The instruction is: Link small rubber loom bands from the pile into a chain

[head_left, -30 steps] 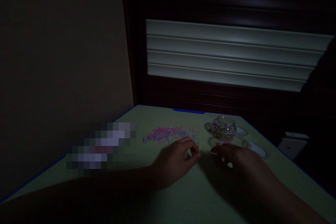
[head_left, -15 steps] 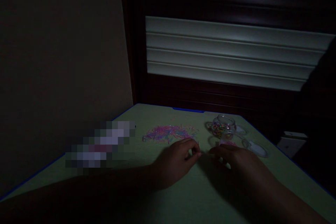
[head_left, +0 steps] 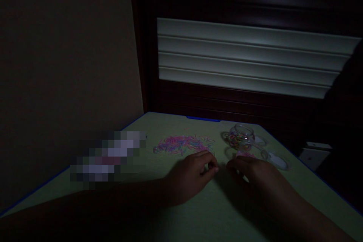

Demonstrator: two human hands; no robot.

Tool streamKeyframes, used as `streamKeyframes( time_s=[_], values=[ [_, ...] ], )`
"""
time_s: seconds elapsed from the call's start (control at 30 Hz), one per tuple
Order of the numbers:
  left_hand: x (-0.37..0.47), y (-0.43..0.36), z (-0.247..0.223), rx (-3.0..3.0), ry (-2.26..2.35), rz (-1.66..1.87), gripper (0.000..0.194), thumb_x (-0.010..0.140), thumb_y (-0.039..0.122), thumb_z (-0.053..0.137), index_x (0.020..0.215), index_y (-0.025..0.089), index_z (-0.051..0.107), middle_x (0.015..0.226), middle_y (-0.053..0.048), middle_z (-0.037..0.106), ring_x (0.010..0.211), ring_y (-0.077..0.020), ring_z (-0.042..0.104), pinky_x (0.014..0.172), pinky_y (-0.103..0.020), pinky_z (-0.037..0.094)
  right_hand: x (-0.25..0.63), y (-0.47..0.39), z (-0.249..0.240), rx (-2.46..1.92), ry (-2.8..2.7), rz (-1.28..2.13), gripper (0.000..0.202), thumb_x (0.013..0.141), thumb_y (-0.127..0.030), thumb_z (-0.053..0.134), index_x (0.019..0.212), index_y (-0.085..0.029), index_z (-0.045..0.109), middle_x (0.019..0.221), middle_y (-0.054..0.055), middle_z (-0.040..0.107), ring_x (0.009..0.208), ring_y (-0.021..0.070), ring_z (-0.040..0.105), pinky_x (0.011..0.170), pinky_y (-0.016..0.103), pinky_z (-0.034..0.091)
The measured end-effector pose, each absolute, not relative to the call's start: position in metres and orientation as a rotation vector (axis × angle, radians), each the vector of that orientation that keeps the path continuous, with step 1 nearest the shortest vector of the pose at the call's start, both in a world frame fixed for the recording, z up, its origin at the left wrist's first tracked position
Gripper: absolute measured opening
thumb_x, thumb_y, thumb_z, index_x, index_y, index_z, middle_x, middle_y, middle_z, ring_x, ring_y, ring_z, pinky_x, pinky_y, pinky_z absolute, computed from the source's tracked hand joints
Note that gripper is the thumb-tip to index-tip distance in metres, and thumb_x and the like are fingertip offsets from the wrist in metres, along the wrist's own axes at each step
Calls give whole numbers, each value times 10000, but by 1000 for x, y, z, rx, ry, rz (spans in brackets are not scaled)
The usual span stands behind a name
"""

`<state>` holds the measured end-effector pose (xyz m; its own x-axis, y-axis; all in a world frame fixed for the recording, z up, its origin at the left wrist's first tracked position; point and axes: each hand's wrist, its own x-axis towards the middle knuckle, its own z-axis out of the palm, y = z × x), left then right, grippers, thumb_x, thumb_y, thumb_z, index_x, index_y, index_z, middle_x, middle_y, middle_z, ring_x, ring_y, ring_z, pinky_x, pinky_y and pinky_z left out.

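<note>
At right of centre in the frame, a squat, clear, round jar (head_left: 241, 136) stands open on the pale green, blue-edged desk (head_left: 167, 123), its lower part filled with small multicoloured loops. Just in front, a second clear jar (head_left: 247, 146) contains something pink, partly covered by the right hand (head_left: 259, 176). That hand's grip is curled; I cannot tell whether it holds anything. Near the frame's centre, a loose pile of thin pink, purple and blue strands (head_left: 184, 144) lies just beyond the left hand (head_left: 194, 176), whose thumb and forefinger curve close together; what they hold, if anything, is too dark to tell.
</note>
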<state>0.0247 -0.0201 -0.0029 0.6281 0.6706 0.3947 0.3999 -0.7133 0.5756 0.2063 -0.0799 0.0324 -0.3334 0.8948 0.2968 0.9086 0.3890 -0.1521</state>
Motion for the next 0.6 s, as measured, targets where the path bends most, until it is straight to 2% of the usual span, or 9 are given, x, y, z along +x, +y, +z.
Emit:
streamKeyframes(
  time_s=[0.33, 0.6],
  values=[
    [25, -21, -2, 2408, 839, 833, 57, 821, 221, 491, 836, 195, 539, 812, 21, 536, 664, -98, 460, 544, -206, 323, 203, -85, 37, -1556, -2299, -77, 188, 750, -84, 420, 738, -191, 574, 690, 10, 581, 587, 119, 527, 547, 222, 339],
    [25, -21, -2, 2401, 842, 839, 53, 824, 213, 485, 835, 200, 534, 791, 26, 530, 655, -98, 453, 542, -208, 320, 205, -84, 38, -1551, -2323, -231, 167, 774, -99, 428, 743, -185, 567, 693, 13, 578, 617, 131, 532, 563, 238, 343]
  ],
)
